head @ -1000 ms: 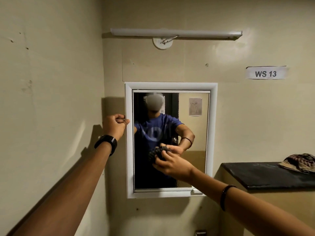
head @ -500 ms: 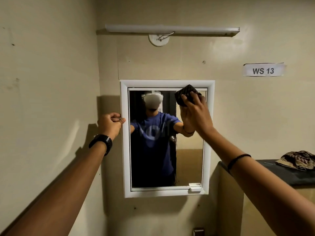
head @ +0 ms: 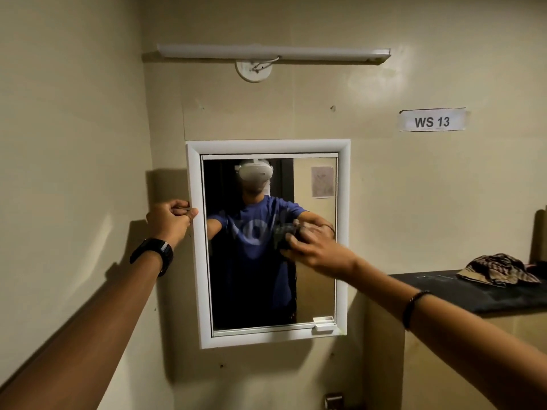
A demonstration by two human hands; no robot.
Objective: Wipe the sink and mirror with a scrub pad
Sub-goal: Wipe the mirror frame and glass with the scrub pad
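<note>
Dark scrub pad (head: 284, 236), rectangular white-framed mirror (head: 340, 202)

Beige walls (head: 74, 143), tube light (head: 273, 52), black counter (head: 461, 291)

1. We see glossy mirror (head: 313, 291) glass in a smooth white plastic-looking frame (head: 195, 261).
2. At three o'clock, the matt black countertop (head: 444, 288) carries crumpled checked cloth (head: 497, 269).
3. The paper label (head: 432, 120) sits on matt painted wall (head: 414, 187).
</note>
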